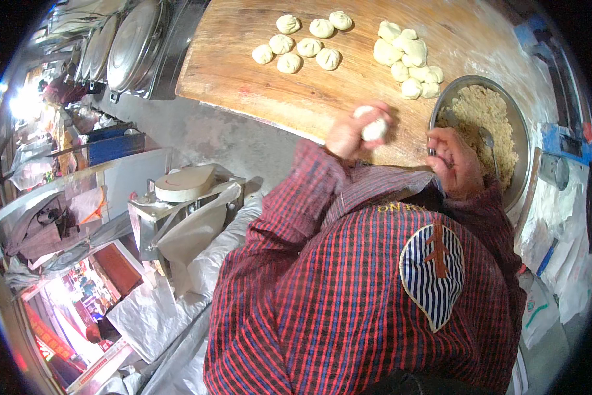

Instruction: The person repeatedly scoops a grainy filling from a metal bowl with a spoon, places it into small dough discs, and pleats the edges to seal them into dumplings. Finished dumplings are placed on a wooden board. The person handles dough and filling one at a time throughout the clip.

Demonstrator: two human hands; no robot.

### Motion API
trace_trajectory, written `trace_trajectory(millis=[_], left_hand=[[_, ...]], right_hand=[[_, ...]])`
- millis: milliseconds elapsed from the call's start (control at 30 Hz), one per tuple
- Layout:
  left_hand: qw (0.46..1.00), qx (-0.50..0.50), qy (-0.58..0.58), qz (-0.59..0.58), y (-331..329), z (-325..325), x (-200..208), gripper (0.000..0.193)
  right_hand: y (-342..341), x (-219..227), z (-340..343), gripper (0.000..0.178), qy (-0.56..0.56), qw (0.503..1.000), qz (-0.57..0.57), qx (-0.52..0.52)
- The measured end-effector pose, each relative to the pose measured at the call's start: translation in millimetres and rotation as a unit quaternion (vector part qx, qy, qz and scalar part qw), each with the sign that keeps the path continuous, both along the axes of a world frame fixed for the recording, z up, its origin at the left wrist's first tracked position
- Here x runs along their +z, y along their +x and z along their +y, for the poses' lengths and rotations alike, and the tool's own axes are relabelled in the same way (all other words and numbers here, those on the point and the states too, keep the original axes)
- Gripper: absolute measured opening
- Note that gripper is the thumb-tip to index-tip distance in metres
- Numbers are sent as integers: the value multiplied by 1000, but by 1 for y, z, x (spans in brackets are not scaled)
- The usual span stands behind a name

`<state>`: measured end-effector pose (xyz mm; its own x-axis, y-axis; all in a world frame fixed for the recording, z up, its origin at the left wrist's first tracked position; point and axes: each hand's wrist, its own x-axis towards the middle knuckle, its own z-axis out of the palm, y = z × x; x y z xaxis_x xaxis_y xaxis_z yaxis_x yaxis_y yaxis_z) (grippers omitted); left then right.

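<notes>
My left hand (350,137) is closed around a white stuffed bun (373,126) above the front edge of the wooden board. To its right, my right hand (456,163) is at the near left rim of a metal bowl (523,118). Its fingers are bent and slightly apart, with nothing visible between them. Crumbly pale filling (483,108) fills the bowl, and a metal spoon (490,150) stands in it. Pleated buns (309,47) sit in a loose group at the far left of the board. Nearer the bowl lies a cluster of plain dough pieces (411,54).
The wooden board (236,79) has a front edge running close to my body. Large round metal lids (136,46) stand at the far left. A machine with a pale round top (185,183) is at my left. Plastic bags (551,210) hang at the right.
</notes>
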<state>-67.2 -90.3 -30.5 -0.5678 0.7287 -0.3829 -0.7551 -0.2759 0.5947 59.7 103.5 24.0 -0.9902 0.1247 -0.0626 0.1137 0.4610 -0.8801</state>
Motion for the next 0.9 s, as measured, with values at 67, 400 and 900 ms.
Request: trace_trajectory(millis=[67, 400, 900], left_hand=[[993, 58, -82, 69, -24, -18, -13, 26], [582, 43, -478, 656, -93, -54, -84, 32], [459, -70, -488, 739, -74, -18, -47, 61]], right_hand=[[11, -5, 12, 27, 34, 999, 19, 15], [39, -17, 22, 12, 84, 996, -36, -10], [45, -21, 26, 13, 109, 993, -4, -47]])
